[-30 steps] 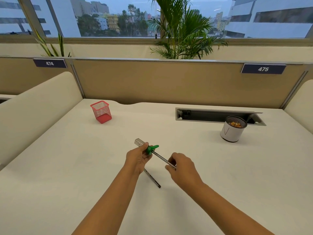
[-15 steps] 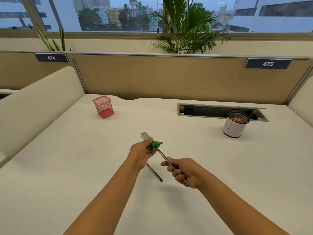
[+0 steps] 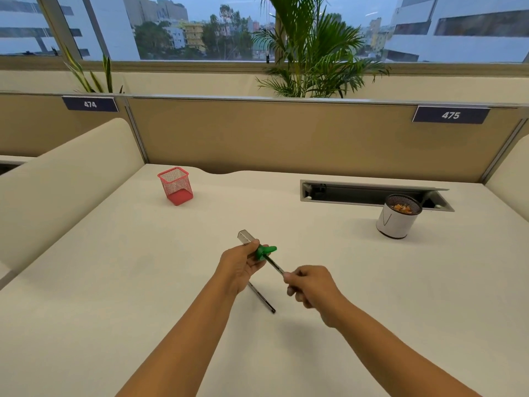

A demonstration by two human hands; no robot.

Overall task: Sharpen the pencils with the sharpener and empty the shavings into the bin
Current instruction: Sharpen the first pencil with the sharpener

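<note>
Cream desk [image 3: 143, 282]: left hand [image 3: 240, 265] grips sharpener [image 3: 259, 247]; right hand [image 3: 310, 285], at its 4 o'clock, pinches inserted pencil [image 3: 274, 265].

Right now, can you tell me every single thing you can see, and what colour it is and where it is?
Desk: one, cream, filling the foreground.
Sharpener: one, clear case with green part, held in the left hand.
Pencil being sharpened: one, dark, pushed into the sharpener.
Spare pencil: one, dark, lying on the desk below the left hand.
Mesh holder: one, red, back left of desk.
Bin: one, white, back right, orange shavings inside.
Cable tray: one, grey, set into the desk behind the bin.
Number signs: two, dark blue, on the tan divider.
Plants: two, green, by the window.
Left hand: one, gripping the sharpener.
Right hand: one, gripping the pencil.
</note>
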